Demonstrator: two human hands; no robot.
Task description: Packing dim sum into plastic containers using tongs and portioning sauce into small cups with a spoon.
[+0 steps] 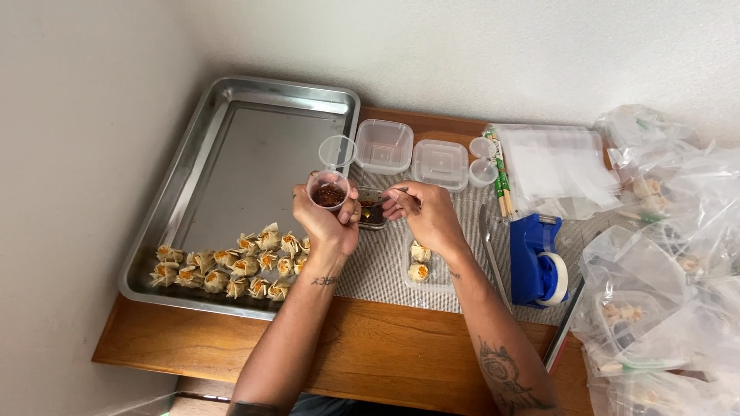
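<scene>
Both forearms reach up from the near edge of the wooden worktop and meet over its middle. The left hand is raised with its back to the camera, its fingers curled around a small clear sauce cup that holds a dark red sauce; the cup stands upright above the right end of the metal tray. The right hand sits just beside it, wrist bent inward, fingers pressed together in a pinch on a small spoon (only a sliver of it shows). The spoon points at a shallow container of dark sauce lying between the two hands. Dumplings line the tray's near edge, and two more sit in a clear box under the right wrist.
</scene>
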